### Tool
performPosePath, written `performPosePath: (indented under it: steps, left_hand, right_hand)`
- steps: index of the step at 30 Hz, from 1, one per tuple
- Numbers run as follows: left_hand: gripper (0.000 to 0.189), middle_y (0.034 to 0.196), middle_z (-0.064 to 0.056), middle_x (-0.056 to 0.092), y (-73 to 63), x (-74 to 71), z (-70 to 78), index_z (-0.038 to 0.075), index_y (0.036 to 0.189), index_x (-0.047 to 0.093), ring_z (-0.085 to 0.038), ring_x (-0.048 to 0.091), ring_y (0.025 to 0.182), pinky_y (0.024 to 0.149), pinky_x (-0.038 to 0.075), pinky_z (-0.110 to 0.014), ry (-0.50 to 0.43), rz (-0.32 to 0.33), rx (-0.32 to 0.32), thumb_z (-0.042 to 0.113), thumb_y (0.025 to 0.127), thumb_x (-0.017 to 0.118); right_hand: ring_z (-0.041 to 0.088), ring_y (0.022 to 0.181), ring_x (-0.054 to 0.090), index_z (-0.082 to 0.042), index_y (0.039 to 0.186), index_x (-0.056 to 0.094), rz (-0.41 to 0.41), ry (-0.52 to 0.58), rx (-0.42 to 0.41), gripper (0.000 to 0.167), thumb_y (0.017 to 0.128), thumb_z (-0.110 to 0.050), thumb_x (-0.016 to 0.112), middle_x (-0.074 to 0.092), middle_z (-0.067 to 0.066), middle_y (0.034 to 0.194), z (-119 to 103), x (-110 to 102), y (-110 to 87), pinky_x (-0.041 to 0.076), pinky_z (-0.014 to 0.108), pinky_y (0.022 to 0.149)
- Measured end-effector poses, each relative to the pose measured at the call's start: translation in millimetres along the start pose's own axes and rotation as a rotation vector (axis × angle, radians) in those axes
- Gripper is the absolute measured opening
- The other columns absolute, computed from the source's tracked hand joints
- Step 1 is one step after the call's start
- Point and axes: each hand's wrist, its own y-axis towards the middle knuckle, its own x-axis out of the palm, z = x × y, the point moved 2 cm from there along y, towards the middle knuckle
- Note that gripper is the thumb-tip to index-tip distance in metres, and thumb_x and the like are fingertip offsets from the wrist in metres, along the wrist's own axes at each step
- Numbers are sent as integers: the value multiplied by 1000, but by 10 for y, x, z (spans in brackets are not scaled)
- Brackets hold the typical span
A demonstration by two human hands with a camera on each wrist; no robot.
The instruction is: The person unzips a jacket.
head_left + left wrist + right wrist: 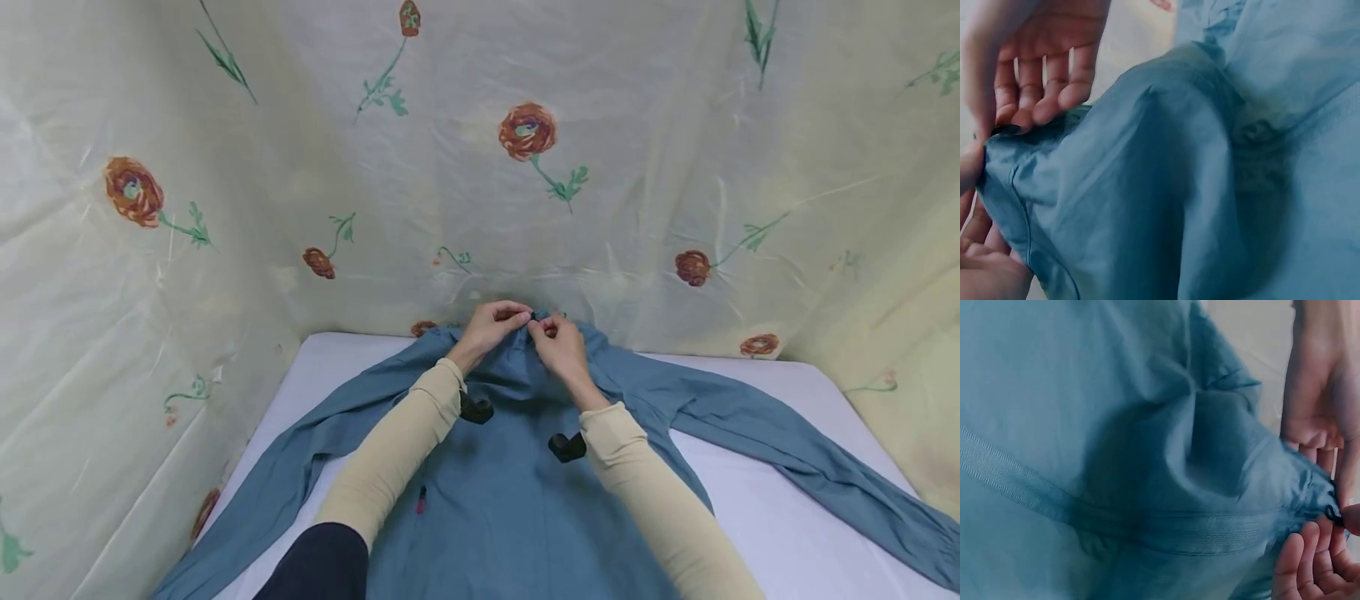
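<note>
A blue jacket (495, 508) lies spread on a white-covered table, its sleeves reaching out to both sides. At its top edge, my left hand (491, 327) and right hand (560, 343) meet, fingertips close together. Between them is a small black piece (533, 316), which looks like a thin cord loop (1334, 514) in the right wrist view. Both hands pinch the gathered fabric by this black piece. Below them the upper cloth (1147, 169) stands up in folds. A ribbed strip (1210, 534), like a covered zip, runs toward the pinched edge. Fingertips partly hide the black piece.
The white tabletop (742, 483) shows beside the jacket. A flower-printed curtain (600, 208) hangs behind the table and along the sides. Black camera mounts (566, 447) sit below my wrists. A small red-and-black tab (422, 500) lies on the jacket's front.
</note>
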Motion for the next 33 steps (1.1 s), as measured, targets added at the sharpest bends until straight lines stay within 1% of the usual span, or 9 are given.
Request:
performPosePath:
  steps: [5,10,15,19,23,27,28,30,33]
  left_hand:
    - [24,111,-11,69,-26,54,23,7,110,69,-19,64,103,88,50,-27,8,36,27,23,92,62]
    - [26,112,-14,69,-44,79,14,5,111,68,-22,64,104,89,50,-27,-10,53,15,21,93,61]
    - [27,113,-13,69,-66,87,-16,5,112,67,-22,63,106,90,50,-28,-41,62,-26,23,93,61]
    - [26,113,-14,69,-74,108,-37,4,112,67,-19,64,104,89,50,-25,-79,68,-48,22,94,61]
    - [25,112,-14,68,-64,152,-35,3,111,67,-14,63,98,86,49,-23,-125,69,-55,21,94,61]
    - [26,115,-13,65,-63,186,-14,3,114,65,-11,60,97,89,48,-24,-176,64,-73,20,95,59]
    - [28,116,-12,64,-71,187,-2,3,116,64,-13,60,100,91,47,-26,-187,56,-79,21,95,58]
    - [34,122,-9,61,-89,181,24,3,118,63,-15,56,112,100,44,-30,-203,26,-98,28,96,57]
    - [41,124,-3,60,-100,157,62,11,117,66,-18,51,122,105,40,-35,-153,-35,-118,43,92,59]
  right_hand:
    - [19,72,63,-4,99,61,-55,142,42,30,97,-31,47,64,12,91,-11,27,1,52,25,61]
    - [20,76,62,-4,91,55,-84,250,56,22,96,-23,47,59,12,90,-3,55,14,54,25,63]
    - [17,72,60,-5,87,53,-102,277,47,18,96,-19,46,56,10,86,15,57,14,54,24,63]
    - [15,67,58,-4,83,52,-113,295,51,19,95,-17,45,55,8,82,19,49,11,53,24,62]
    - [14,68,57,-5,80,51,-108,291,43,19,94,-16,44,55,7,83,22,15,0,53,24,61]
    - [15,67,57,-5,80,51,-100,234,9,19,93,-17,44,56,8,82,18,-13,-41,52,24,60]
    - [16,66,57,-5,80,51,-97,221,0,19,93,-17,45,57,8,82,14,-17,-56,52,25,60]
    - [16,65,57,-5,81,52,-99,174,-27,19,93,-17,45,58,8,80,9,-25,-82,51,25,60]
    - [16,63,56,-5,83,52,-107,113,-71,19,95,-17,44,58,7,77,14,-32,-112,49,27,60]
